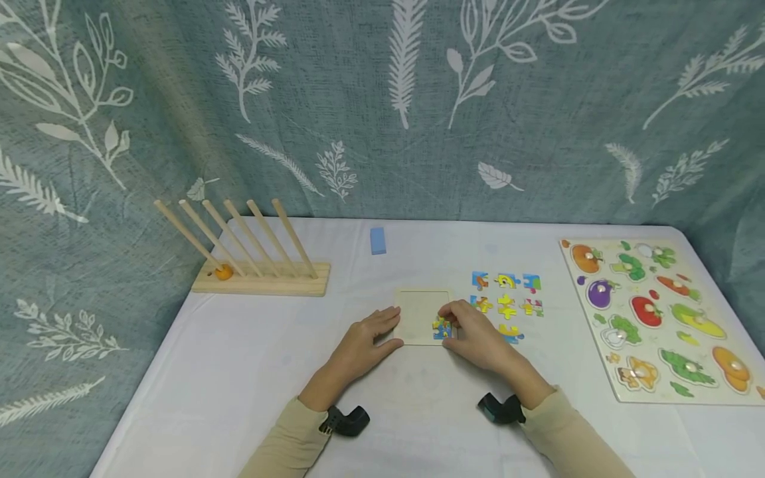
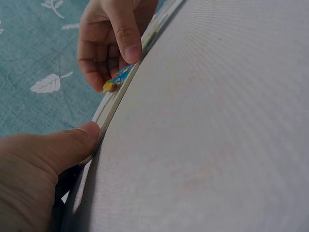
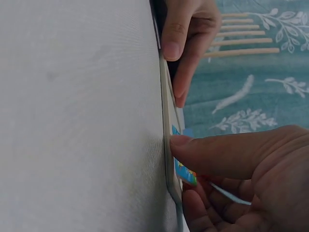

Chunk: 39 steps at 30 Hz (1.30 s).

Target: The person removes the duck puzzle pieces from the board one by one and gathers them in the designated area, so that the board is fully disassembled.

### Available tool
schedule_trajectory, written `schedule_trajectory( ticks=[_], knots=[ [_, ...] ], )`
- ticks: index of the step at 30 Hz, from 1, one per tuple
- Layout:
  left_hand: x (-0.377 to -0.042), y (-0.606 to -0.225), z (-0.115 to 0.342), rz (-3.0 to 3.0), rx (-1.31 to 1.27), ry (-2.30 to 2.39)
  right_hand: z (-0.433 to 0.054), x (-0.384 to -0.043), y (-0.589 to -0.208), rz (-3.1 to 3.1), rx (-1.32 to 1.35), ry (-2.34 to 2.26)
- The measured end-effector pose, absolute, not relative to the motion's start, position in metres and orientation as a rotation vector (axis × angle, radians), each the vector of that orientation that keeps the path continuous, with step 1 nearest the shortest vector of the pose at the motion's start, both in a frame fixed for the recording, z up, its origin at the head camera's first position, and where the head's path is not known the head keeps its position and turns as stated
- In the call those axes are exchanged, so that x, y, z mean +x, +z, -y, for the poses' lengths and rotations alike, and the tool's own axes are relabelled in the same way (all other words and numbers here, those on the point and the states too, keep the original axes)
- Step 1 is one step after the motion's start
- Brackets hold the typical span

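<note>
A square wooden puzzle tray [image 1: 416,318] lies at the middle of the table. My left hand [image 1: 369,338] rests on its left edge with the fingers fairly straight, and the thumb is on the near left corner. At the tray's lower right corner, my right hand [image 1: 478,335] pinches a blue and yellow jigsaw piece [image 1: 441,328] between thumb and fingers. In the right wrist view, the thumb of the right hand [image 3: 256,169] lies on this piece [image 3: 183,169]. Several loose jigsaw pieces [image 1: 507,305] lie in rows right of the tray, partly behind the right hand.
At the back left stands a wooden base [image 1: 263,284] with several slanting pegs and an orange bead [image 1: 224,271] on one. A blue block [image 1: 378,241] lies at the back. A vegetable knob-puzzle board [image 1: 660,318] covers the right side. A patterned curtain [image 1: 358,99] hangs behind the table.
</note>
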<state>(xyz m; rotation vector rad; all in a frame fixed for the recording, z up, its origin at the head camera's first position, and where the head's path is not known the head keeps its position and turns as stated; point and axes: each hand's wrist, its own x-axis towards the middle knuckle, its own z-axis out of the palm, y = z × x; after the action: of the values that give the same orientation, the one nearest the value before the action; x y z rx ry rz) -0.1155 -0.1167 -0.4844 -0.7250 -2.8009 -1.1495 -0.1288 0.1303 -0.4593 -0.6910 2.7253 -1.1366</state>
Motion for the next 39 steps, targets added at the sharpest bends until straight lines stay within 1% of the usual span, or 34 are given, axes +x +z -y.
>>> schedule_trajectory(
  ticks=[4, 14, 22, 28, 39],
  knots=[
    [-0.116, -0.485, 0.117, 2.798, -0.733, -1.134, -0.131, -0.129, -0.461, -2.735, -0.742, -1.205],
    [-0.116, -0.484, 0.117, 2.807, -0.719, -1.148, -0.135, -0.133, -0.462, -2.655, -0.687, -1.209],
    [-0.116, -0.485, 0.116, 2.798, -0.732, -1.158, -0.145, -0.133, -0.452, -2.607, -0.687, -1.26],
    [-0.116, -0.485, 0.115, 2.793, -0.741, -1.158, -0.173, -0.133, -0.448, -2.634, -0.662, -1.318],
    [-0.116, -0.485, 0.117, 2.799, -0.741, -1.15, -0.241, -0.117, -0.446, -2.778, -0.444, -1.205]
  ],
)
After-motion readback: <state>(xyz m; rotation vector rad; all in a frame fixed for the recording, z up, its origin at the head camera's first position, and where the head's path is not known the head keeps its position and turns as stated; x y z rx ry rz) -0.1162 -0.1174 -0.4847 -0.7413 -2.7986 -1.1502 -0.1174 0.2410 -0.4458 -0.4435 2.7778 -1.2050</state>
